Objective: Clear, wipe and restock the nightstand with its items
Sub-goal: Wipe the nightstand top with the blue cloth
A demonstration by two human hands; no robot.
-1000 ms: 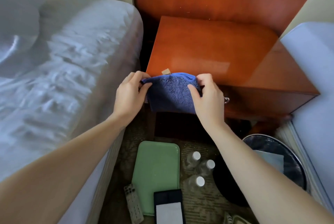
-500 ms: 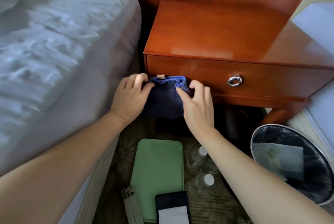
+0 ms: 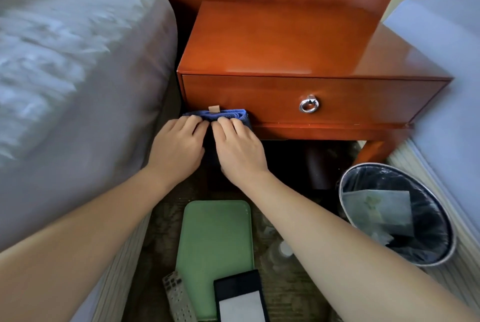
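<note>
While both my hands press side by side on the blue cloth, the left hand and right hand have fingers curled over its folded edge, gripping it against the lower left of the nightstand drawer front. Right of my right hand hangs the ring pull. Below my wrists on the floor lie a green tray, a remote and a black device; a bin sits far right.
</note>
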